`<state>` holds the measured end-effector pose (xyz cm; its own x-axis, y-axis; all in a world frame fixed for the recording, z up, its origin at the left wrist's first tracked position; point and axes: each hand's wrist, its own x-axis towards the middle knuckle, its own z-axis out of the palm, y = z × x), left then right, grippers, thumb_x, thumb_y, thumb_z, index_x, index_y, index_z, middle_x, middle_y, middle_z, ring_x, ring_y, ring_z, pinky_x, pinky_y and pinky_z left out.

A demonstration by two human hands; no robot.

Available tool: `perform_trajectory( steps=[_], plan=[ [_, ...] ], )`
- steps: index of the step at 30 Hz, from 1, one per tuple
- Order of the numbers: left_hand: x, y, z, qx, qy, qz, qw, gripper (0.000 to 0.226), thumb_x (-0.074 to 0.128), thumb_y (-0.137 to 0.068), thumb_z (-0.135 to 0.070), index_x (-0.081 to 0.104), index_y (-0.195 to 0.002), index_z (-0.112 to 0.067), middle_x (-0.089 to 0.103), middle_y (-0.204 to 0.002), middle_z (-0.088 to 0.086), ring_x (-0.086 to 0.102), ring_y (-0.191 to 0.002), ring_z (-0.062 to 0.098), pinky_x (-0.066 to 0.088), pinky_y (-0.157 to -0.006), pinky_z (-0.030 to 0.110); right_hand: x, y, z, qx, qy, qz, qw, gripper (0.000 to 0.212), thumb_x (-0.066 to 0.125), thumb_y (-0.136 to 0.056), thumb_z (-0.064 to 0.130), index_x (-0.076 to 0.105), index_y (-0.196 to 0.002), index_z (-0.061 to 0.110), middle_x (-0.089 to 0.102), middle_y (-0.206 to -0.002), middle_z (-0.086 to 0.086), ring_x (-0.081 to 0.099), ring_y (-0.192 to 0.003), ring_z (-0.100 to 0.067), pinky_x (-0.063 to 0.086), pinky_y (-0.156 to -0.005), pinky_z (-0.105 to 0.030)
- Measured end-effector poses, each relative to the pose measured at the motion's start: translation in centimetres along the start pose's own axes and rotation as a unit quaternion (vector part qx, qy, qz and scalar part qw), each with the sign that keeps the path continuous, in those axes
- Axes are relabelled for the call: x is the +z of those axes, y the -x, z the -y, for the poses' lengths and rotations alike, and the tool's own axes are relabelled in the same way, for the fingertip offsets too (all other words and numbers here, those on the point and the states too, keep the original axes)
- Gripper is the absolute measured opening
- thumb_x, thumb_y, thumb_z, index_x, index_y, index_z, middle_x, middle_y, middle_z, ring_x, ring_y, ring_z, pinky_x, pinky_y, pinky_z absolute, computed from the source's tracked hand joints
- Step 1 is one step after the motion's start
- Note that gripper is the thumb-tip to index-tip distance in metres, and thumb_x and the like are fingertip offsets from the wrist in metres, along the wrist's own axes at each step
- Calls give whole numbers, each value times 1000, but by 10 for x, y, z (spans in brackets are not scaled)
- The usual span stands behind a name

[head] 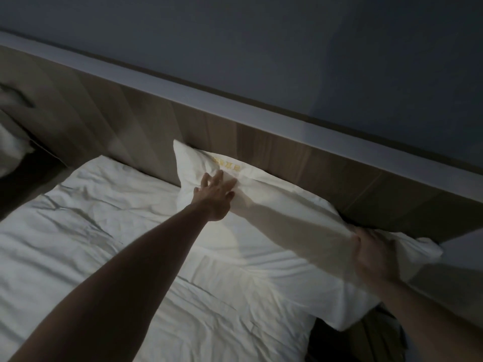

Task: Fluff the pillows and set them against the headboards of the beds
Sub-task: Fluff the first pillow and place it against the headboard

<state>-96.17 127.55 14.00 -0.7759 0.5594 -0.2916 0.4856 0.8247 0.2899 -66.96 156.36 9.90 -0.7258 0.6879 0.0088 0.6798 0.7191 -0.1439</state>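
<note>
A white pillow (277, 205) with small yellow lettering lies along the wooden headboard (261, 142), its long edge touching the boards. My left hand (215, 194) rests on the pillow's left part, fingers spread and pressing into the fabric. My right hand (371, 254) is blurred and grips the pillow's right end, bunching the cloth near the end of the headboard. The pillow sits on a bed covered with a crumpled white duvet (109, 231).
A second white pillow (10, 145) shows at the far left edge, on a neighbouring bed. A dark gap (34, 176) separates the two beds. Dark floor with some dark item (366, 338) lies past the bed's right corner. The room is dim.
</note>
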Motion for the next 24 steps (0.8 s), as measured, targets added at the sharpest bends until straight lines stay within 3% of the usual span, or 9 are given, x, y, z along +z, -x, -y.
perform_trajectory(
  steps=[4, 7, 9, 16, 22, 24],
  plan=[
    [3, 6, 7, -1, -18, -46, 999, 49, 34, -109, -42, 29, -157, -46, -3, -175, -4, -2, -160, 36, 23, -121, 65, 4, -3, 20, -23, -33, 58, 998, 46, 39, -102, 38, 50, -143, 20, 55, -145, -12, 53, -129, -38, 33, -112, -63],
    [8, 7, 14, -16, -1, -1, 1000, 65, 37, -106, -54, 6, -163, -46, -21, -173, -7, -12, -160, 35, 18, -122, 68, 6, 8, 37, -74, -50, 46, 995, 73, 31, -96, 64, 22, -160, 29, 30, -164, -1, 36, -146, -31, 24, -117, -60],
    [9, 5, 17, -18, -7, 42, 999, 82, 41, -102, -62, -10, -162, -43, -31, -169, -7, -18, -158, 36, 15, -122, 70, 14, 10, 45, -77, -32, 36, 996, 84, 32, -91, 75, 14, -162, 33, 23, -167, 5, 30, -150, -27, 22, -118, -60],
    [20, -7, 11, 9, -21, 24, 999, 96, 45, -93, -74, -13, -163, -39, -36, -168, -3, -31, -153, 40, 11, -120, 74, 35, 12, 47, -78, 68, -34, 994, 97, 43, -80, 82, 39, -155, 22, 52, -148, -5, 52, -130, -33, 30, -108, -63],
    [27, -17, 5, 9, -17, 50, 999, 97, 46, -93, -74, -10, -163, -38, -35, -168, -4, -33, -152, 41, 10, -119, 75, 44, 11, 45, -70, 68, -31, 995, 93, 47, -79, 79, 45, -151, 20, 57, -141, -8, 54, -125, -34, 30, -107, -61],
    [29, -17, 8, 15, -17, 33, 999, 87, 45, -96, -69, -2, -164, -40, -28, -171, -4, -28, -154, 41, 11, -118, 74, 40, 11, 45, -72, 74, -22, 994, 85, 50, -82, 74, 52, -146, 19, 60, -137, -8, 56, -123, -34, 31, -106, -59]
  ],
)
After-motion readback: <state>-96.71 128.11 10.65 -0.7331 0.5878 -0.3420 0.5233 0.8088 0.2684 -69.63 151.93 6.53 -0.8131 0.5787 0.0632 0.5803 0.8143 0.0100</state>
